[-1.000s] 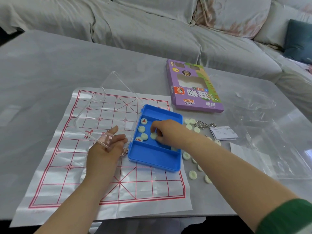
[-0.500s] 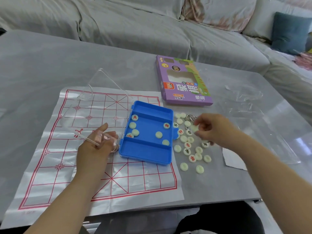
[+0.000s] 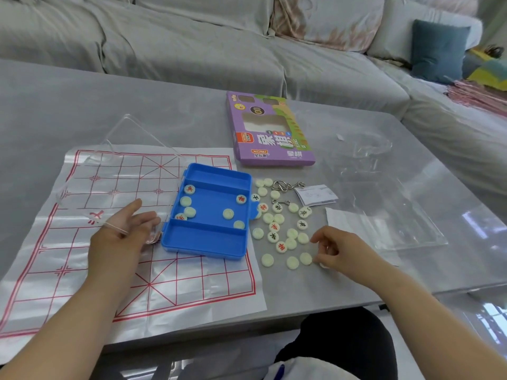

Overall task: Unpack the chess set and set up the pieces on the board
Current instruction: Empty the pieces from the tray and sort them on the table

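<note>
A plastic board sheet [image 3: 82,270] with a red grid lies on the grey table. On its right part sits an open blue case [image 3: 205,242] holding several pale round chess pieces [image 3: 227,213]. Its clear lid [image 3: 131,149] tilts up to the left. My left hand [image 3: 120,237] rests with straight fingers against the lid's near edge. Right of the case, several loose pieces [image 3: 278,219] lie on the table. My right hand [image 3: 340,250] is at the pile's near right corner, its fingers curled over a pale piece [image 3: 323,266] that peeks out beneath them.
A purple game box [image 3: 271,133] lies behind the case. Metal ring puzzles [image 3: 288,185], a folded leaflet [image 3: 315,194], a white paper and clear plastic packaging [image 3: 384,215] lie at the right. A grey sofa [image 3: 192,45] runs behind the table. The table's front edge [image 3: 274,316] is close.
My right hand left the blue case, crossed to the loose pile and came down to its near right corner. The left hand stayed at the lid.
</note>
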A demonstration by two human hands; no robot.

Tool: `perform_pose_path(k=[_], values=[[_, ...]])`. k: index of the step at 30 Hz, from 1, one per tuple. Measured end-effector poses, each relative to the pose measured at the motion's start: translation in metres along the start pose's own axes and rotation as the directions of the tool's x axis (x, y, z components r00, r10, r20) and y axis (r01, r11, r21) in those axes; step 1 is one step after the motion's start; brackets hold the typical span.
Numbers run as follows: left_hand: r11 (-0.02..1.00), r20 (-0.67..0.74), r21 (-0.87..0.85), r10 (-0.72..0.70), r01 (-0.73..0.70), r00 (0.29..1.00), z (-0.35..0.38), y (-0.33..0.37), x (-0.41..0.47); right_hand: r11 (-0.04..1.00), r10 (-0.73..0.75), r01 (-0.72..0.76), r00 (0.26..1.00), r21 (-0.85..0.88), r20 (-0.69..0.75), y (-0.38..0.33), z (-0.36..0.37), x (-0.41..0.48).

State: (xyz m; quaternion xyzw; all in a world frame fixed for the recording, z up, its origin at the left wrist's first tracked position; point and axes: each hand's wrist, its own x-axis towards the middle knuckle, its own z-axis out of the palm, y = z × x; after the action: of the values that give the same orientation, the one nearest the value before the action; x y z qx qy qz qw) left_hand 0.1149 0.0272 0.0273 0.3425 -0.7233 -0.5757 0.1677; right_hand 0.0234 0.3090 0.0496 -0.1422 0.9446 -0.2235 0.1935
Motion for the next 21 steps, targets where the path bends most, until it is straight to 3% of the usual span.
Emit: perform_pose_path(k=[6,9,16,21], values=[[1.0,-0.004,0.019,0.0,0.0,1.0,0.001,0.004,-0.002,0.97,-0.064,0.037,0.992,-0.238,-0.106,0.002,-0.003,0.0],[1.0,0.007,0.018,0.008,-0.008,1.0,0.0,0.001,0.0,0.964,-0.175,0.138,0.973,-0.229,-0.149,-0.021,-0.004,0.006],[0.999,0.023,-0.036,0.004,-0.003,1.0,-0.001,-0.007,0.006,0.893,-0.419,0.412,0.908,-0.181,0.0,-0.127,0.024,0.057],[0.993,0.065,-0.12,-0.004,0.012,0.998,-0.004,-0.009,0.01,0.863,-0.411,0.445,0.894,-0.239,0.177,-0.159,0.056,0.09]])
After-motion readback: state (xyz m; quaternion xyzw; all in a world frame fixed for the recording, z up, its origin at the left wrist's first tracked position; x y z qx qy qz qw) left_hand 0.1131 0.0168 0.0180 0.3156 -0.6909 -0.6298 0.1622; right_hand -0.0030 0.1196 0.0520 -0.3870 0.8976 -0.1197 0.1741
